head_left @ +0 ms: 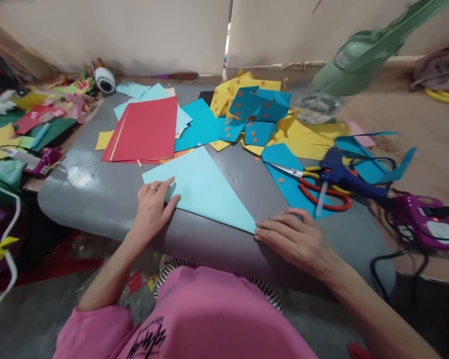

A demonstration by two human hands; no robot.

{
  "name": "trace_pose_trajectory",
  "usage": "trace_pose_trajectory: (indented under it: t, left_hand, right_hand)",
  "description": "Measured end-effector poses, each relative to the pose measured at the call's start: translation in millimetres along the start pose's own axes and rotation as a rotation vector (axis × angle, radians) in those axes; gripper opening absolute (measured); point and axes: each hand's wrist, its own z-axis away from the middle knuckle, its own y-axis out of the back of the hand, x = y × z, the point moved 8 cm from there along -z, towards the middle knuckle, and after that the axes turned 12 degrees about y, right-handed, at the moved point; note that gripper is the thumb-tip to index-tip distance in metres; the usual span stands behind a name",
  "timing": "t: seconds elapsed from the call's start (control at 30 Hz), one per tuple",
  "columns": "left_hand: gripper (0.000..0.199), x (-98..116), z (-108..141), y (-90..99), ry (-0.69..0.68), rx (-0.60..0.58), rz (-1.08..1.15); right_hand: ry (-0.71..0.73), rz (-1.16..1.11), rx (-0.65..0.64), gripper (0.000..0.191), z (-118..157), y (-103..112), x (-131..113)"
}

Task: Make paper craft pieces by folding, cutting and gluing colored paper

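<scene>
Lying crosswise, paper triangle (202,187) pointing right

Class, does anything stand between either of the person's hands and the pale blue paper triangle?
Nothing visible does: the left hand touches the paper triangle near its left corner, the right hand its right corner; the scissors lie farther back.

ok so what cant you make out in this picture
Light blue paper: head view, underside hidden against the grey table; the left hand covers part of its lower left edge.
Sheets under the red paper: head view, mostly covered by it.
Green handle: head view, cut off by the top edge.
Small lettering on the pink shirt: head view, too small and blurred.
</scene>
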Motion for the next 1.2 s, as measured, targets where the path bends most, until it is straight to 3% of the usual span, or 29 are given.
trace_pose_trajectory:
  t: [0.2,0.7,1.2]
  left_hand:
    - [0.038,-7.9,-3.3,-6.7,0.131,-0.082,0.15]
    - [0.029,1.3,-1.0,-8.3,0.005,-0.062,0.058]
    - [0.03,3.0,-4.6,-11.7,0.044,-0.048,-0.014]
  right_hand:
    - [-0.035,-0.016,0.0,0.011,4.3,-4.2,6.4]
    - [-0.058,-0.041,-0.017,0.009,5.7,-7.2,7.1]
    - [-0.059,-0.031,-0.013,0.009,8.3,-6.9,6.0]
